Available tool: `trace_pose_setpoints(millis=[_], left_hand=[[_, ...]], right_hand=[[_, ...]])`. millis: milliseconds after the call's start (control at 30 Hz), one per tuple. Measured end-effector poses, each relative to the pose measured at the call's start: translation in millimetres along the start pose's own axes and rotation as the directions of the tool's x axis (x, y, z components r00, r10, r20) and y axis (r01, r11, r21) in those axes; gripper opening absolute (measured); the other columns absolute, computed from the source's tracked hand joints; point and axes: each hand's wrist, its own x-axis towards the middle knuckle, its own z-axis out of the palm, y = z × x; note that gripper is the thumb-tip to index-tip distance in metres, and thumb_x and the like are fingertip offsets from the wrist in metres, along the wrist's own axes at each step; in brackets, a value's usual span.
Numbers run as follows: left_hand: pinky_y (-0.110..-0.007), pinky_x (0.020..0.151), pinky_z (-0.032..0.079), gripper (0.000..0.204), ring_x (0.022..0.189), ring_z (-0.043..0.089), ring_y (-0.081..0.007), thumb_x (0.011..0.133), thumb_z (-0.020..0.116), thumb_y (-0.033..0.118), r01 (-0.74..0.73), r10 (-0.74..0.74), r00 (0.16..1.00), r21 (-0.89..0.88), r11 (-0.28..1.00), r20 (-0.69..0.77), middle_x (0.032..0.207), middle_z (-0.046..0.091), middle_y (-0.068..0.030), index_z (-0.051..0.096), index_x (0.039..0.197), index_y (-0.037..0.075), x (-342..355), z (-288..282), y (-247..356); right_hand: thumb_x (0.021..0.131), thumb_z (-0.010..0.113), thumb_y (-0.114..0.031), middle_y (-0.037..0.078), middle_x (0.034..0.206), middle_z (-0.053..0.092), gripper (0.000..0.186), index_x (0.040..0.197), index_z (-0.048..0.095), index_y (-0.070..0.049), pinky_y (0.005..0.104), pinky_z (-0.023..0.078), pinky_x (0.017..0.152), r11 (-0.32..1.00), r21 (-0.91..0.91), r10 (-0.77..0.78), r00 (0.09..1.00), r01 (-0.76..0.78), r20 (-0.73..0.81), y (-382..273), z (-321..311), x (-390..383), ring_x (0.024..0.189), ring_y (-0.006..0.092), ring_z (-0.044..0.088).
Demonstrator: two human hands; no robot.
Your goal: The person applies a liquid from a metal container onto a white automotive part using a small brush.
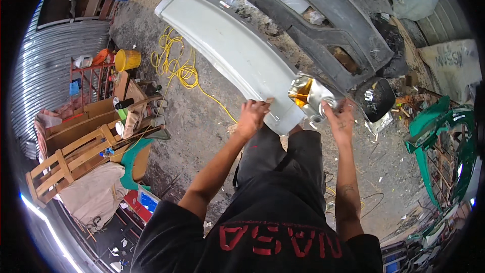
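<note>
A long pale grey-white panel point(220, 50) stretches diagonally away from me. My left hand point(252, 116) is at its near end, fingers curled on a small tan piece point(268, 102) against the panel. My right hand point(339, 116) grips a shiny silver can point(316, 93) with an orange patch, held at the panel's right edge; a round grey spout or cap shows on its lower side. Beside it on the right is a black rounded part point(379, 106) with crumpled foil near it.
Large dark grey panels point(308, 40) lie along the back right. A yellow cable point(207, 93) coils on the concrete floor point(177, 167). Wooden pallets point(65, 167), a yellow bucket point(126, 61) and clutter fill the left; green body parts point(424, 141) lean on the right.
</note>
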Motion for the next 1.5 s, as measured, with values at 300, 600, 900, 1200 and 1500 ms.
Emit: trace_pose_setpoints(millis=[300, 600, 900, 1200, 1500], left_hand=[[-0.038, 0.081, 0.045, 0.022, 0.094, 0.06, -0.0286, 0.086, 0.064, 0.002, -0.106, -0.04, 0.953, -0.452, 0.886, -0.301, 0.104, 0.068, -0.0115, 0.069, 0.107, 0.003, 44, -61, 67], [-0.033, 0.077, 0.047, 0.016, 0.083, 0.063, -0.023, 0.095, 0.061, 0.014, 0.021, -0.246, 0.938, -0.669, 0.743, -0.243, 0.095, 0.072, -0.0105, 0.073, 0.102, 0.006, 35, -18, 28], [-0.03, 0.069, 0.048, 0.03, 0.077, 0.061, -0.0138, 0.101, 0.055, 0.027, 0.294, -0.481, 0.863, -0.622, 0.726, -0.153, 0.083, 0.07, -0.0065, 0.072, 0.104, 0.002, 37, 13, -67], [-0.043, 0.076, 0.047, 0.018, 0.085, 0.058, -0.0339, 0.076, 0.06, -0.003, -0.1, 0.092, 0.973, -0.029, 0.995, -0.213, 0.1, 0.065, -0.0094, 0.065, 0.092, 0.005, 25, 33, -37], [-0.038, 0.073, 0.052, 0.02, 0.079, 0.066, -0.0298, 0.083, 0.058, -0.006, 0.128, -0.2, 0.958, -0.313, 0.941, -0.208, 0.096, 0.072, -0.0131, 0.07, 0.097, 0.003, 61, 5, -87]], right_hand=[[0.076, 0.083, -0.037, 0.02, 0.104, 0.068, 0.068, 0.115, 0.049, 0.008, 0.0375, 0.052, 0.086, 0.996, -0.021, -0.09, 0.996, 0.09, 0.011, -33, 10, -21, 0.097, 0.0287, 0.067], [0.077, 0.083, -0.029, 0.013, 0.103, 0.067, 0.058, 0.114, 0.053, 0.004, 0.0329, 0.049, 0.085, 0.99, 0.118, -0.086, 0.995, 0.079, 0.057, -21, 15, -30, 0.095, 0.0218, 0.063], [0.08, 0.081, -0.027, 0.014, 0.109, 0.065, 0.058, 0.118, 0.051, 0.004, 0.0333, 0.048, 0.086, 0.984, 0.174, -0.038, 0.999, 0.04, -0.012, 35, -2, -34, 0.096, 0.0205, 0.062], [0.083, 0.076, -0.035, 0.01, 0.111, 0.062, 0.062, 0.126, 0.049, 0.001, 0.0287, 0.049, 0.071, 0.952, 0.285, 0.127, 0.991, -0.107, -0.052, 47, -34, -25, 0.093, 0.0173, 0.059], [0.083, 0.074, -0.043, 0.01, 0.119, 0.058, 0.076, 0.137, 0.04, -0.002, 0.0295, 0.054, 0.066, 0.946, 0.299, 0.149, 0.987, -0.124, -0.063, 42, -49, -26, 0.097, 0.0174, 0.06]])
